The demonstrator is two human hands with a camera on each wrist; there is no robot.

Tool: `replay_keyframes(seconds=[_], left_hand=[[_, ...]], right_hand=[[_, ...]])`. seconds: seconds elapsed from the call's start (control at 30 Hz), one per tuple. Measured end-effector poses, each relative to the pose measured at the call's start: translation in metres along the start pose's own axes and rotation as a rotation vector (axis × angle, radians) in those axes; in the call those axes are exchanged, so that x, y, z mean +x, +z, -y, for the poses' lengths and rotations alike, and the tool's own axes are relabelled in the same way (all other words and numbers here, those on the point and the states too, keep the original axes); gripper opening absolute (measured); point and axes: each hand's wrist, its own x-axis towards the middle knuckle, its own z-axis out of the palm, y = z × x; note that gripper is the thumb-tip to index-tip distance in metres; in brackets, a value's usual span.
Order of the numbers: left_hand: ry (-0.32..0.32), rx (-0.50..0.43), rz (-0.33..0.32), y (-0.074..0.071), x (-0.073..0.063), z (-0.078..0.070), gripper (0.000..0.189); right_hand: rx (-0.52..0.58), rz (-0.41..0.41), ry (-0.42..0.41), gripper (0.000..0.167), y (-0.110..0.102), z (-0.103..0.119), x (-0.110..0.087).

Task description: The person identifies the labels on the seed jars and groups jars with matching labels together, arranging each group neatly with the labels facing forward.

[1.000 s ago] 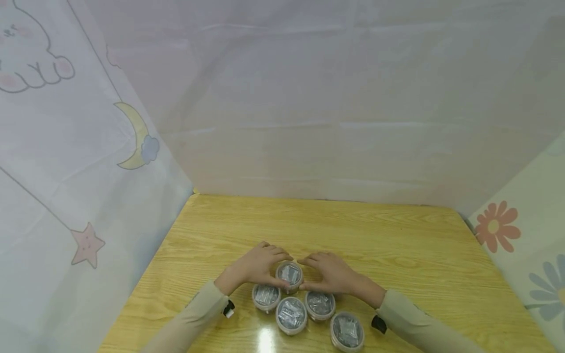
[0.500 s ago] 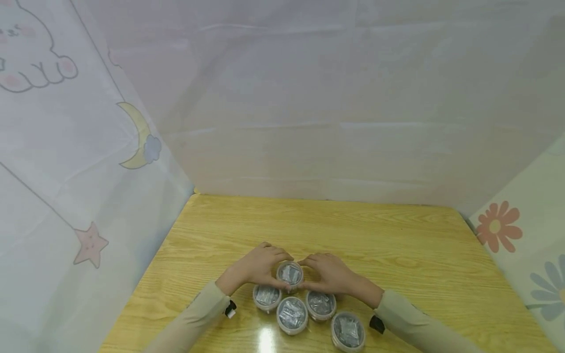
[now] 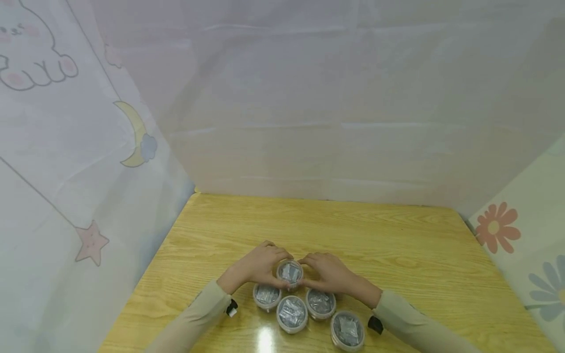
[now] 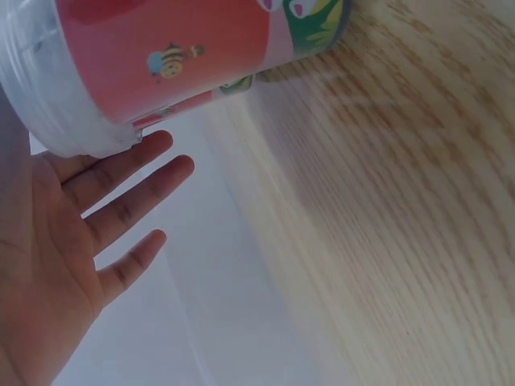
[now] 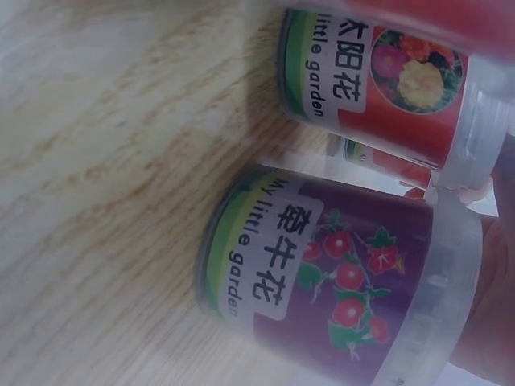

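Hardly moved in half a second, the farthest lidded can (image 3: 290, 272) sits well short of the table's (image 3: 247, 220) far edge, your left hand (image 3: 260, 265) and right hand (image 3: 332, 274) gripping it from both sides, likely to steady it, though right-finger pressure is unclear.

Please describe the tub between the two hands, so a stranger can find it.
On the yellow table, the left hand and right hand face each other. Between them stands a round tub. Its neighbours stand nearer the camera; only this one is framed by both hands.
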Motion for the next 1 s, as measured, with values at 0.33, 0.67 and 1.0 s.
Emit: replay_keyframes(seconds=[0.33,0.67,1.0], left_hand=[[-0.003,-0.053,-0.052,-0.009,0.004,0.0,0.068],[-0.025,-0.099,-0.079,-0.017,0.009,0.002,0.065],[-0.029,-0.101,-0.106,-0.022,0.017,0.002,0.069]], right_hand=[[0.085,-0.028,0.022,0.059,-0.012,-0.002,0.0],[0.183,-0.021,0.07,0.075,-0.015,-0.002,-0.001],[0.369,-0.092,0.069,0.067,-0.015,-0.008,0.0]])
